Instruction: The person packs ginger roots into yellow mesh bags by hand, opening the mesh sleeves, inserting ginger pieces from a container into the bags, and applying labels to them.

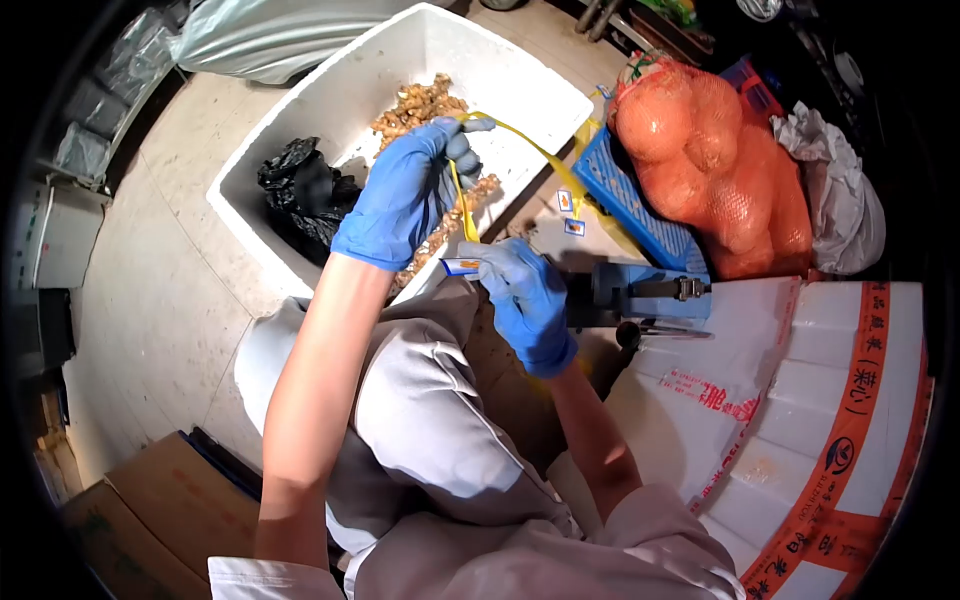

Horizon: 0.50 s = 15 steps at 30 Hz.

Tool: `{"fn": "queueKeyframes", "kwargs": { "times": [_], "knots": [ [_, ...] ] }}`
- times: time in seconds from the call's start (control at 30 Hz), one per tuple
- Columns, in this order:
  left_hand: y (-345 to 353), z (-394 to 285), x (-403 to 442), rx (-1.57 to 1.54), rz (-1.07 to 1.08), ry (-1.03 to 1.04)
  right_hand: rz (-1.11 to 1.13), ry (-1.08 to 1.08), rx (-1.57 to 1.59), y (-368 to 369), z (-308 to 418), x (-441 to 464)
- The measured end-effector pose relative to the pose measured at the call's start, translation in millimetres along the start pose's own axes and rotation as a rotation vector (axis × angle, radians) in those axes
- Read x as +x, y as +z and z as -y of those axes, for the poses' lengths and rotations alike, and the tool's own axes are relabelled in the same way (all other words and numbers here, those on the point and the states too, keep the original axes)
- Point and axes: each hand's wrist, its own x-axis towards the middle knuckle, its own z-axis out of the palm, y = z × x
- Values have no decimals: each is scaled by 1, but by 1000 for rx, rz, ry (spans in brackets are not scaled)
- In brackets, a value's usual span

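My left hand [395,195], in a blue glove, is over the white foam box with its fingers curled around a yellow strip [525,140], perhaps netting. One end runs off to the right; another part hangs toward my right hand [525,305]. That hand, also blue-gloved, pinches the lower end of the strip, with a small blue-and-white label [461,267] at its fingertips. Below and behind the hands, pieces of ginger [420,108] lie in the foam box [530,85]. A black plastic bag [305,195] sits at the box's left side.
Right of the box stands a blue slatted crate [635,205], beside orange net sacks [700,150] of round produce. Loose labels [574,227] lie near a blue device [650,295]. Taped white foam boxes [790,400] fill the lower right. Cardboard [180,500] lies lower left.
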Motion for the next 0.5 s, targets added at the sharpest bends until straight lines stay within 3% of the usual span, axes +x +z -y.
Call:
{"fn": "queueKeyframes", "kwargs": {
  "times": [0.07, 0.17, 0.2, 0.27, 0.3, 0.4, 0.47, 0.5],
  "knots": [
    [-2, -18, -1, 111, -21, 264, 328, 237, -128, 3, -2, 3],
    [16, -49, -17, 138, -41, 308, 297, 254, 15, 19, -26, 3],
    [25, -56, -26, 224, -77, 315, 500, 273, -23, 14, -27, 16],
    [26, -64, -37, 273, -80, 331, 352, 98, -11, 17, -22, 39],
    [26, -67, -39, 292, -102, 315, 305, 355, 199, 20, -29, 46],
    [29, -67, -41, 299, -149, 255, 102, 407, 185, 34, -41, 92],
    [22, -66, -41, 334, -139, 258, -2, 505, 654, 48, -14, 126],
    [18, -66, -39, 307, -151, 261, -32, 573, 717, 56, -5, 140]
  ]
}}
